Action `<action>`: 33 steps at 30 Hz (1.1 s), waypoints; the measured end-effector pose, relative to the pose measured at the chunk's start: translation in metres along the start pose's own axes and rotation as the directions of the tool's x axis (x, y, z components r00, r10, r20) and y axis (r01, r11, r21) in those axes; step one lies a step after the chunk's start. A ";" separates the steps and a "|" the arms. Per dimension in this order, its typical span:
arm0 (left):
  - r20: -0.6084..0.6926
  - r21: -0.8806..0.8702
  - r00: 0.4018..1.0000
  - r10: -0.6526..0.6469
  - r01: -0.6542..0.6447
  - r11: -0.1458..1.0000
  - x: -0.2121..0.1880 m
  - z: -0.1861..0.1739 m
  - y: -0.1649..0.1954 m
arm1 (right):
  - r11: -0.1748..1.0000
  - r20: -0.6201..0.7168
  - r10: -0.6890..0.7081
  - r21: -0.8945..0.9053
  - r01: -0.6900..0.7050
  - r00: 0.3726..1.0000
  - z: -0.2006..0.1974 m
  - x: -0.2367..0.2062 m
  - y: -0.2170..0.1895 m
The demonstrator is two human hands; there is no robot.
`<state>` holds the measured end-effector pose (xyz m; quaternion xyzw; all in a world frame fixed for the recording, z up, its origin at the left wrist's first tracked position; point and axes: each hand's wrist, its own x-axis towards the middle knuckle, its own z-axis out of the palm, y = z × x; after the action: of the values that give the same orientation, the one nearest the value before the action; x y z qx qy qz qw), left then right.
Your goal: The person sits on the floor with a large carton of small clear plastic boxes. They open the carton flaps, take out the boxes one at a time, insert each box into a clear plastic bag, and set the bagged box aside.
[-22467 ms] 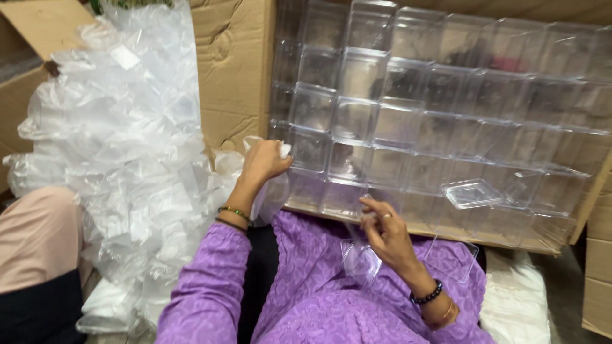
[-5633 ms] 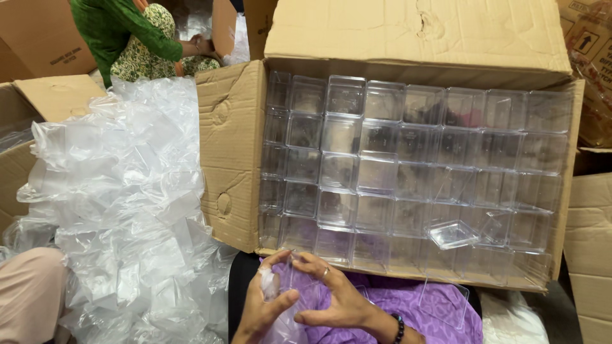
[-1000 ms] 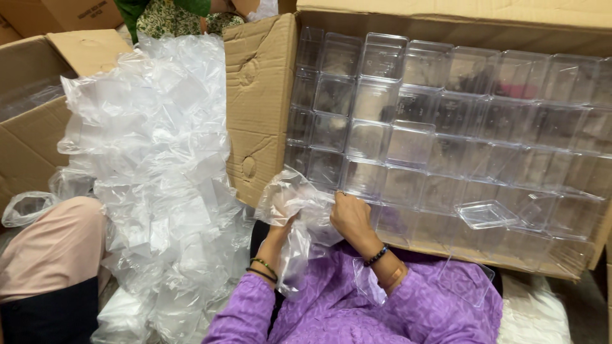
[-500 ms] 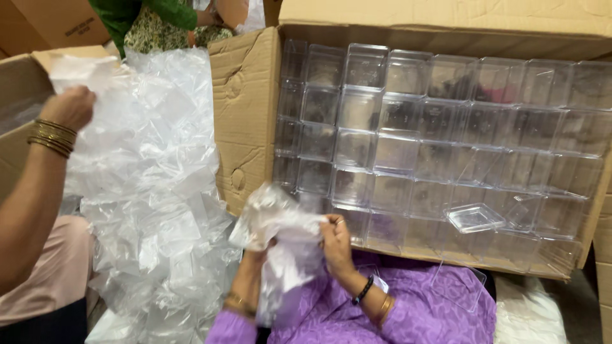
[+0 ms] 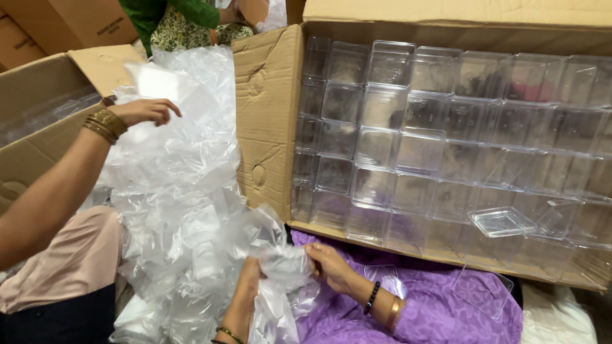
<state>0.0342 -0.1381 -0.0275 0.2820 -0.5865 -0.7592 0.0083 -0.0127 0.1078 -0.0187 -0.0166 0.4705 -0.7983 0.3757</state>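
Note:
Both my hands hold one crumpled clear plastic bag (image 5: 280, 280) low in the middle, over my purple-clad lap. My left hand (image 5: 245, 286) grips its left side from below. My right hand (image 5: 328, 264) pinches its right edge, with a dark bead bracelet and a gold bangle on that wrist. A clear plastic box (image 5: 386, 277) lies on my lap just right of my right hand. A big cardboard carton (image 5: 268, 121) lies on its side behind, packed with several rows of clear plastic boxes (image 5: 395, 146).
A large heap of clear plastic bags (image 5: 178, 185) fills the left. A co-worker's arm with gold bangles (image 5: 108, 124) reaches into it from the left. One loose clear lid (image 5: 502, 221) rests in the carton's lower right. Another carton (image 5: 38, 121) stands far left; a person in green (image 5: 185, 19) sits behind.
My hands have dropped lower with the bag. The co-worker's hand has moved right, further into the heap of bags. The view has swung a little to the left.

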 end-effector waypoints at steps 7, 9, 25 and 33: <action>0.121 0.043 0.982 0.145 -0.151 0.988 -0.012 -0.008 -0.032 | 0.976 -0.162 -0.136 -0.194 0.104 0.977 -0.006 -0.011 0.022; 0.113 0.089 0.981 0.155 -0.166 0.982 -0.015 -0.010 -0.037 | 0.957 -0.121 -0.208 -0.232 0.177 0.971 -0.004 -0.011 0.010; -0.173 0.125 0.958 0.229 -0.210 0.970 -0.015 0.005 -0.046 | 0.933 -0.094 -0.171 -0.336 0.131 0.981 -0.034 -0.002 0.010; 0.262 0.307 0.935 -0.237 0.152 0.939 -0.037 0.000 -0.019 | 0.096 0.456 -0.496 -0.817 0.569 0.739 -0.025 -0.012 0.015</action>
<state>0.0719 -0.1193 -0.0292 0.2208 -0.6521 -0.6984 -0.1955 -0.0045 0.1298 -0.0403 -0.4206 0.7832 -0.4579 -0.0039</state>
